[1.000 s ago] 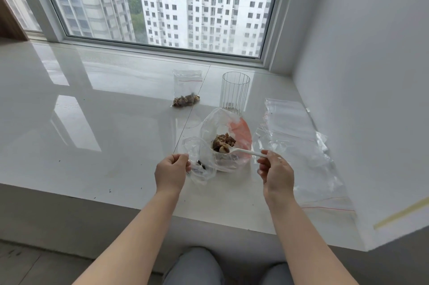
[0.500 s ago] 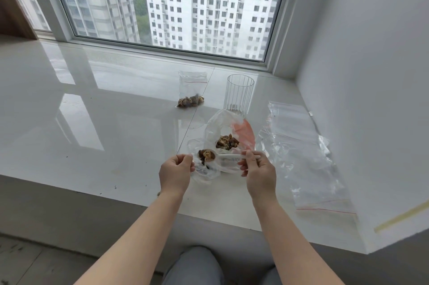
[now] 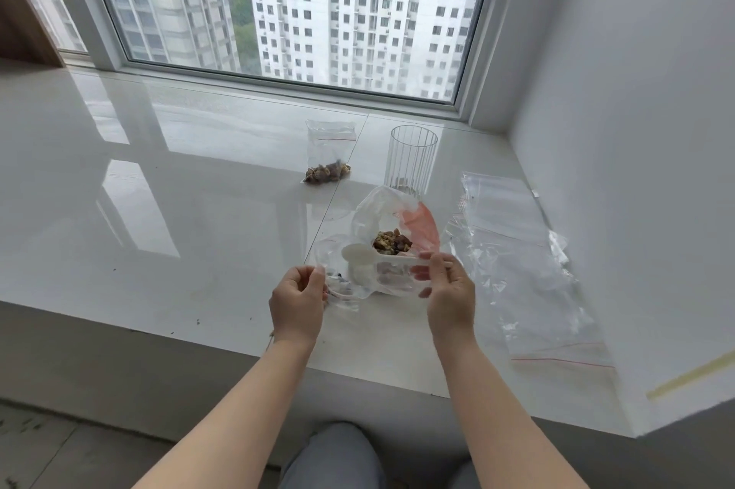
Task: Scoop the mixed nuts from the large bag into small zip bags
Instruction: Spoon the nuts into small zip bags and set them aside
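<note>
Our right hand [image 3: 451, 291] pinches the now-emptied spoon [image 3: 360, 253] beside our left hand [image 3: 298, 299] gripping the small zip bag [image 3: 338, 281]; no readable writing.

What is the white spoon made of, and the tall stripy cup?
The spoon looks like matte white plastic: thin, opaque, no shine. The right hand holds its handle. The cup is see-through with upright ribs, so probably glass, though clear plastic could look the same.

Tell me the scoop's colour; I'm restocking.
White, a plastic scoop held by the right hand; head view.
</note>
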